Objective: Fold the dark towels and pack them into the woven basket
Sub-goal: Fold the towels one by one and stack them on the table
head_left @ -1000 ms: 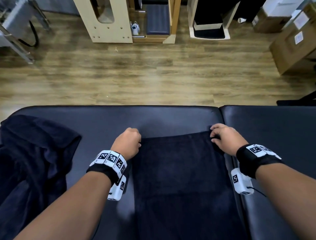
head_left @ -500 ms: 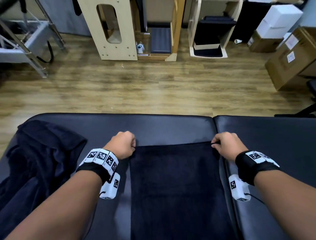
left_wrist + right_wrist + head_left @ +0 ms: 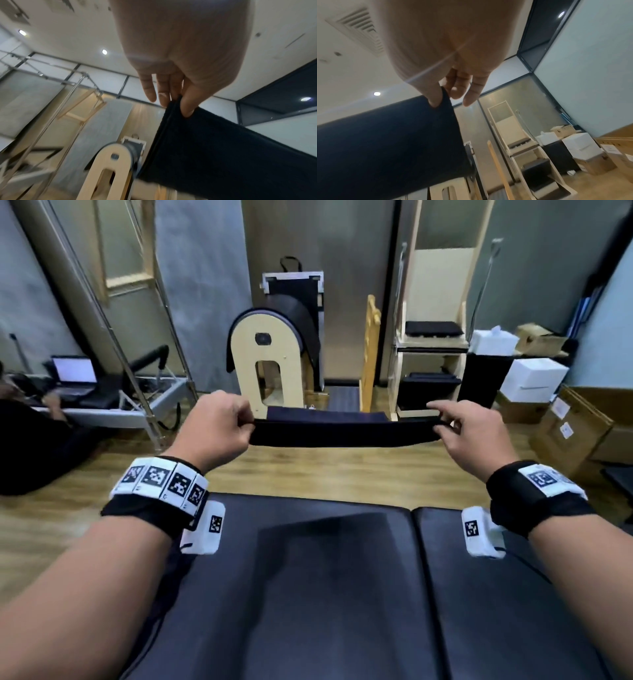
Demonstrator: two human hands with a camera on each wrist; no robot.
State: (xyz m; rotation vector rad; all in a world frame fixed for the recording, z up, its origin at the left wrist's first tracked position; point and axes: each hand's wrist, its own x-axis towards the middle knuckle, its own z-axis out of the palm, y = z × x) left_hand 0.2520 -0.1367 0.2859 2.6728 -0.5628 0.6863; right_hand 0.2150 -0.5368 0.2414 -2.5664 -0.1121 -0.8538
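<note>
A dark towel (image 3: pixel 344 433) hangs stretched in the air beyond the far edge of the black padded table (image 3: pixel 308 594). My left hand (image 3: pixel 219 426) pinches its left top corner and my right hand (image 3: pixel 469 429) pinches the right one. In the left wrist view the thumb and fingers (image 3: pixel 187 106) clamp the doubled towel (image 3: pixel 223 155) edge. The right wrist view shows the thumb (image 3: pixel 435 97) pressed on the towel (image 3: pixel 388 146), with the other fingers loosely extended. No woven basket is in view.
A wooden arched barrel (image 3: pixel 270 364) stands on the floor straight ahead. Cardboard and white boxes (image 3: pixel 555 409) sit at the right. A metal frame (image 3: pixel 137 337) and a laptop (image 3: pixel 73 371) are at the left, beside a seated person's dark clothing (image 3: pixel 30 440).
Both hands have lifted the towel off the table and raised it out in front. The head has tilted up, so the pile of dark towels at the left is out of view.
</note>
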